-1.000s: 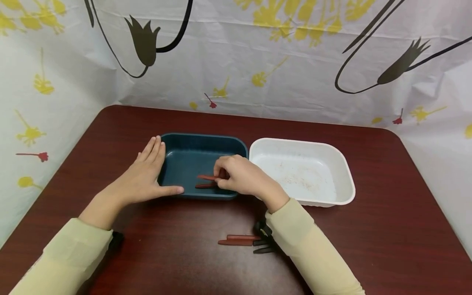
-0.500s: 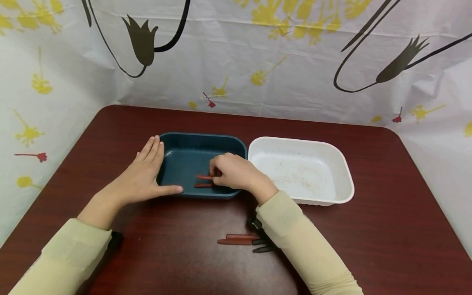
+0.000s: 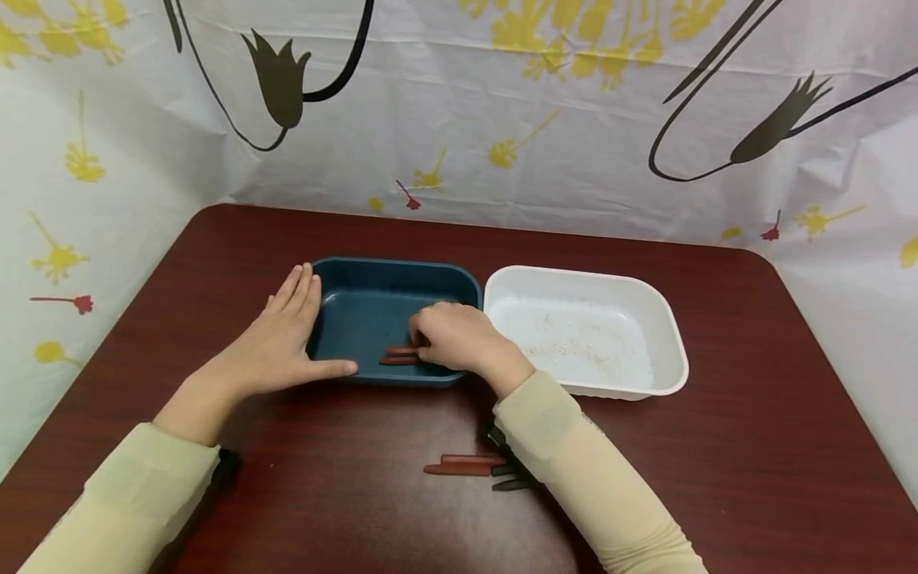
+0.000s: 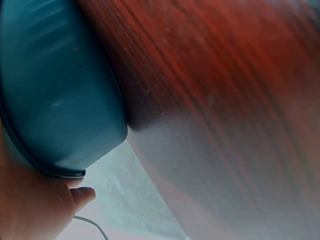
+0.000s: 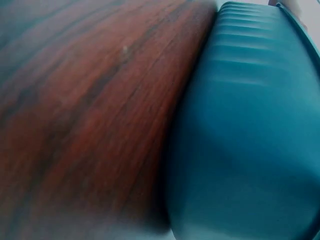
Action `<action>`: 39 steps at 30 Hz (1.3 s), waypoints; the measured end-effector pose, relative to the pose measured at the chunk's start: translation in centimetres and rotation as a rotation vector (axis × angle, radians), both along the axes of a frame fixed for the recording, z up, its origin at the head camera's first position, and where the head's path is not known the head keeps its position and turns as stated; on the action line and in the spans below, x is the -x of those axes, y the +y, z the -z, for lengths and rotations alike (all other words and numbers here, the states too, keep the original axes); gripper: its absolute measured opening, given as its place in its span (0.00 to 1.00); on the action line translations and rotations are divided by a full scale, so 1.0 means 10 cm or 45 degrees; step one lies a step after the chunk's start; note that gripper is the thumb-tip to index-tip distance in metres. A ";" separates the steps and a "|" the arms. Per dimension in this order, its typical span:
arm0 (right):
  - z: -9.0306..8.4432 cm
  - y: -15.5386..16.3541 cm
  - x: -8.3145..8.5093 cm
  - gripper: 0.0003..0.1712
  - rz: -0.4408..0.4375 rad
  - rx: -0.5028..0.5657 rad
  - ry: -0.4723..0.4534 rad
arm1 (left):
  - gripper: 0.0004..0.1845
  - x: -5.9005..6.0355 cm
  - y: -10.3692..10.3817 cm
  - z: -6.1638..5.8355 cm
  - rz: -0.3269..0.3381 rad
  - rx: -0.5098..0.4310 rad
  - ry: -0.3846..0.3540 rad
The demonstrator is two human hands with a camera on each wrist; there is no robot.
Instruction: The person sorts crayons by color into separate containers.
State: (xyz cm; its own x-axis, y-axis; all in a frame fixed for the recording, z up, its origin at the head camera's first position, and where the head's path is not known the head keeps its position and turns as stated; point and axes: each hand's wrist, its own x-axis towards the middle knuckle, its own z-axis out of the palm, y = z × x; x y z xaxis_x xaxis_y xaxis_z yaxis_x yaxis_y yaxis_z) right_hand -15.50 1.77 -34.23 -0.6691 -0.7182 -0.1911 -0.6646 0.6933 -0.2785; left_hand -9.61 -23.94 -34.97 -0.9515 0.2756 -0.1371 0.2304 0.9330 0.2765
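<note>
My left hand (image 3: 281, 343) rests on the left end of a dark teal tray (image 3: 380, 265), fingers straight along the rim and thumb on the front edge. The left wrist view shows the tray's outer wall (image 4: 65, 95) beside part of that hand (image 4: 37, 205). Inside the tray, my right hand (image 3: 459, 335) pinches a reddish-brown crayon (image 3: 402, 351) low near the front wall. Another reddish-brown crayon (image 3: 397, 361) lies parallel, just in front of it. The fingers hide the right ends of both. From the right wrist, only the tray's side (image 5: 250, 130) fills the view.
A white tray (image 3: 677, 351) with brownish specks stands against the teal one on the right. Nearer me on the table (image 3: 344, 510) lie two reddish-brown crayons (image 3: 459, 470) and dark sticks (image 3: 511, 485), partly behind the right sleeve (image 3: 595, 470). A patterned sheet hangs behind.
My right hand has shifted slightly left, and the crayon in it has come down closer to the other crayon in the teal tray. The left hand stays in place.
</note>
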 end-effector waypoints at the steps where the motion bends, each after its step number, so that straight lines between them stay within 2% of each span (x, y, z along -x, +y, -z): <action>1: 0.00 0.00 0.00 0.05 0.000 -0.010 0.003 | 0.71 0.00 0.00 0.00 0.000 0.000 0.002; 6: 0.01 0.01 0.00 0.05 0.005 -0.022 -0.030 | 0.70 -0.01 0.01 0.03 0.003 -0.009 -0.001; 12: -0.01 0.05 -0.02 0.08 -0.014 0.088 -0.063 | 0.70 -0.02 0.01 0.04 0.001 -0.015 -0.015; 22: -0.17 0.27 -0.10 0.10 -0.050 0.197 0.044 | 0.70 0.00 0.02 0.00 0.004 -0.006 -0.011; 29: -0.30 0.46 -0.21 0.10 -0.031 0.303 0.088 | 0.70 -0.01 0.01 -0.01 0.004 -0.014 0.002; 39: -0.32 0.69 -0.40 0.07 -0.007 0.384 0.174 | 0.70 -0.02 0.01 -0.02 0.009 0.002 0.005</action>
State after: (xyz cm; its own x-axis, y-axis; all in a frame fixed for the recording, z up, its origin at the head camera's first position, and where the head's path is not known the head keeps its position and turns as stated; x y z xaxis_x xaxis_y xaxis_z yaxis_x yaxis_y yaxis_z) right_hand -11.50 8.64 -31.07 -0.6698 -0.7324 0.1223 -0.7136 0.5894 -0.3786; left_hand -9.45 -23.87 -34.80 -0.9499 0.2824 -0.1339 0.2383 0.9317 0.2741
